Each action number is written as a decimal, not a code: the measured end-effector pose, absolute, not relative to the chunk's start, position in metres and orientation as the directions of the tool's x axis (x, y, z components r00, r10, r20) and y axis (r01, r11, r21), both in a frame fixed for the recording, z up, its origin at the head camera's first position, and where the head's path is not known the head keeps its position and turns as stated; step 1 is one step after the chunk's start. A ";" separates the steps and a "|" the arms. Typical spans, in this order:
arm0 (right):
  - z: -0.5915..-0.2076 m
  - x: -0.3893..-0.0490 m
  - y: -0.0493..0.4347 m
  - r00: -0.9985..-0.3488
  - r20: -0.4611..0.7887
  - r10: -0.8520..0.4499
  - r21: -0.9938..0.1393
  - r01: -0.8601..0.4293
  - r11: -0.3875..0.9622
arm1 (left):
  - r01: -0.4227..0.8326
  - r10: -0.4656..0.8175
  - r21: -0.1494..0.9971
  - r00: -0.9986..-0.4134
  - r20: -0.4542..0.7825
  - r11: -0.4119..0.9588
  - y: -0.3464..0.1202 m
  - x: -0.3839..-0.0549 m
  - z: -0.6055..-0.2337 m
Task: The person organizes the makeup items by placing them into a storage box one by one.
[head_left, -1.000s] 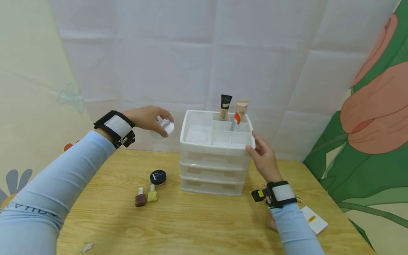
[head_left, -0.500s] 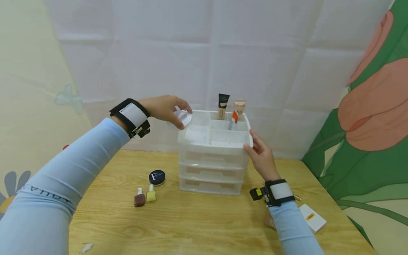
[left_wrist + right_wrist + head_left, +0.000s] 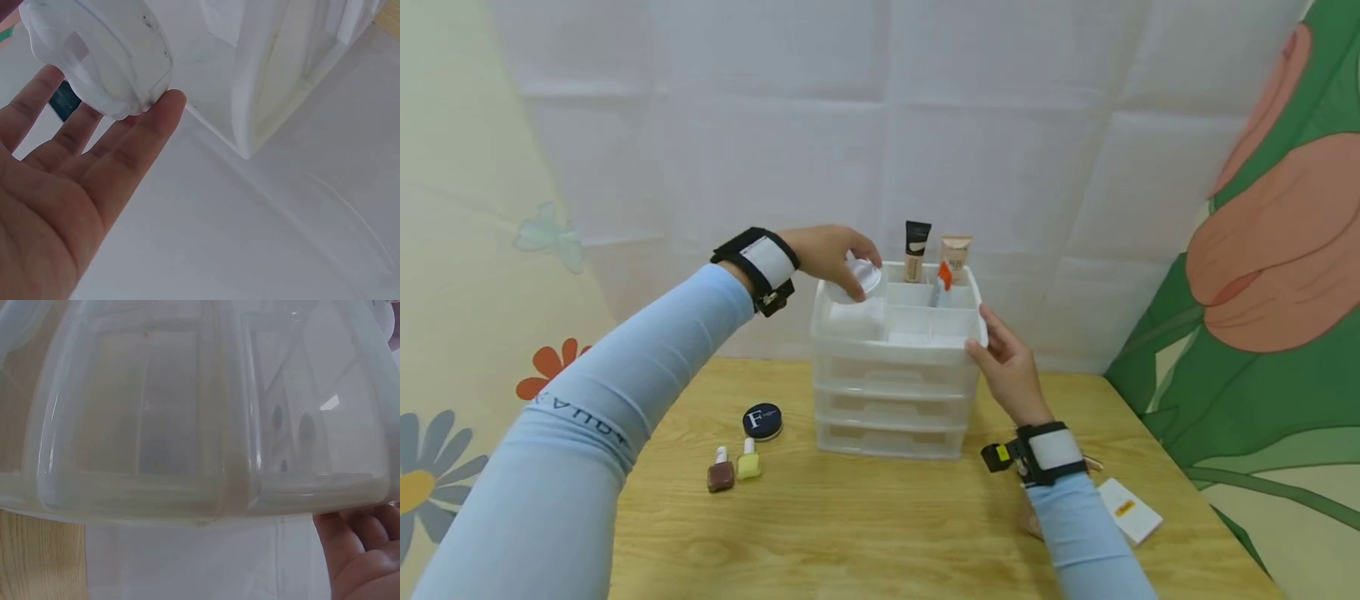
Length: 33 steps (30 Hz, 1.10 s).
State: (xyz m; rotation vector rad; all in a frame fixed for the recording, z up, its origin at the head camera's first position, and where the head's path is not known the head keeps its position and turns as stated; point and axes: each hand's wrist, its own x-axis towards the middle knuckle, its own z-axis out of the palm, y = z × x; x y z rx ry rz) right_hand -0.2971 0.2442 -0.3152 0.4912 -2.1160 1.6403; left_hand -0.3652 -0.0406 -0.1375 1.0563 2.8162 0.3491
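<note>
My left hand point(image 3: 835, 258) grips a round white jar point(image 3: 867, 277) between thumb and fingers, over the large left compartment of a white drawer organizer point(image 3: 891, 367). Up close in the left wrist view, the glossy jar point(image 3: 119, 62) lies against the fingertips, beside the organizer's wall point(image 3: 250, 81). My right hand point(image 3: 1011, 371) holds the organizer's right front corner at the top, thumb on the front and fingers along the side. Standing in the top's small rear compartments are a black-capped tube point(image 3: 915, 250), a beige tube point(image 3: 956, 254) and an orange-tipped slim item point(image 3: 942, 283).
On the wooden table point(image 3: 850, 525), left of the organizer, lie a dark round compact point(image 3: 762, 422), a brown nail polish bottle point(image 3: 720, 472) and a yellow one point(image 3: 748, 462). A white box point(image 3: 1130, 510) lies right of my right forearm. White cloth point(image 3: 775, 125) hangs behind.
My left hand has carried the jar rightward, from beside the organizer to over its left compartment. My right hand keeps its hold on the corner.
</note>
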 end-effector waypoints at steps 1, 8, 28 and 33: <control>-0.315 -0.297 0.244 -0.850 0.526 -0.022 -0.822 -0.514 0.244 | 0.631 0.657 0.249 -0.753 -0.035 0.735 -0.039 -0.366 -0.138; -0.316 -0.295 0.242 -0.854 0.520 -0.014 -0.824 -0.507 0.255 | 0.611 0.639 0.225 -0.764 -0.083 0.759 -0.033 -0.376 -0.146; -0.316 -0.290 0.237 -0.865 0.501 -0.027 -0.834 -0.491 0.253 | 0.563 0.603 0.226 -0.774 -0.193 0.795 -0.023 -0.401 -0.181; -0.315 -0.290 0.236 -0.860 0.510 -0.032 -0.827 -0.500 0.258 | 0.539 0.585 0.239 -0.782 -0.214 0.808 -0.022 -0.406 -0.188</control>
